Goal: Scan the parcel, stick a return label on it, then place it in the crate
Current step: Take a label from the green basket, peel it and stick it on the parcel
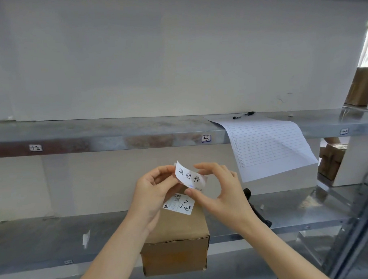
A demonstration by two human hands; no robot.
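A brown cardboard parcel (177, 243) sits on the lower metal shelf, jutting over its front edge. A white shipping label (178, 204) with a barcode and handwriting is stuck on its top. Above the parcel both hands hold a white return label (189, 175) with three handwritten characters. My left hand (153, 193) pinches the label's left end. My right hand (219, 190) pinches its lower right end between thumb and fingers. No crate is in view.
A lined form sheet (265, 146) hangs over the upper shelf edge (115, 142), with a black pen (244, 115) on the shelf behind it. A black object (258, 212) lies behind my right wrist. Brown boxes (331, 160) stand at the right. A rack upright (356, 233) slants at lower right.
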